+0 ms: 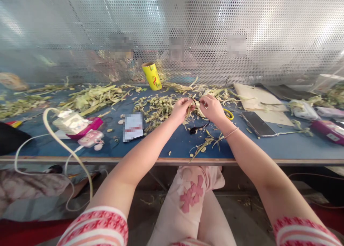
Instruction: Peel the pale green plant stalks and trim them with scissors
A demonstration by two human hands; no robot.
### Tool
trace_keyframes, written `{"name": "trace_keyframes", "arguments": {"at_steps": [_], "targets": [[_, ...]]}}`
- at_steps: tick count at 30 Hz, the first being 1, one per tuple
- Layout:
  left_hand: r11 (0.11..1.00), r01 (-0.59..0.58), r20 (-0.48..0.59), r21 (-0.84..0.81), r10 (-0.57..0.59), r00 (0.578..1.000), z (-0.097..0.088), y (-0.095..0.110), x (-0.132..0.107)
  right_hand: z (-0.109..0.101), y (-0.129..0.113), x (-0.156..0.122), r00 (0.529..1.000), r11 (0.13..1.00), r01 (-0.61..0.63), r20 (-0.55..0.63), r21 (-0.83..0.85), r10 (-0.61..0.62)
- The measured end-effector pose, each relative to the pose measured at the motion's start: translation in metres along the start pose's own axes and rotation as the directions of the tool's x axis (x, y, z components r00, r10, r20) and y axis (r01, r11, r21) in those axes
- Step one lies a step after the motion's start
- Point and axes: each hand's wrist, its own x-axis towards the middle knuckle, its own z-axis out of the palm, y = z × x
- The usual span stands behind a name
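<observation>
My left hand (181, 109) and my right hand (213, 108) meet over the blue table (172, 145), both with fingers pinched closed. Between them they hold a small bundle of pale green plant strips (195, 108) and a thin dark cord or band (199, 126) that hangs down to the table top. A heap of cut pale green strips (158, 108) lies just left of my left hand. A few loose stalks (206, 143) lie in front of my right wrist. A yellow-handled tool (229, 114) shows partly behind my right hand.
A yellow cylinder (152, 76) stands at the back. More strips (94, 97) lie at the left. A phone (258, 124), cardboard sheet (258, 102), pink and white items with a white cable (80, 127) and a card (133, 127) lie around. Perforated metal screen (172, 31) behind; other people beyond it.
</observation>
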Motion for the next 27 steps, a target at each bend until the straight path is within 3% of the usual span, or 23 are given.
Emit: {"name": "trace_keyframes", "arguments": {"at_steps": [7, 14, 18, 27], "targets": [[0.998, -0.009, 0.0, 0.061, 0.009, 1.0, 0.002, 0.001, -0.002, 0.001, -0.005, 0.005, 0.992, 0.952, -0.124, 0.012, 0.281, 0.126], [0.974, -0.117, 0.021, 0.194, 0.115, 0.993, 0.0, -0.005, -0.001, -0.002, -0.009, 0.006, 0.965, 0.789, -0.263, 0.158, 0.555, 0.211], [0.952, -0.192, 0.061, 0.238, 0.182, 0.981, -0.002, -0.006, -0.001, -0.003, -0.012, 0.005, 0.969, 0.779, -0.244, 0.173, 0.577, 0.176], [0.931, -0.263, 0.101, 0.253, 0.245, 0.964, -0.002, -0.006, -0.003, 0.0, -0.014, 0.003, 0.979, 0.856, -0.176, 0.174, 0.486, 0.103]]}}
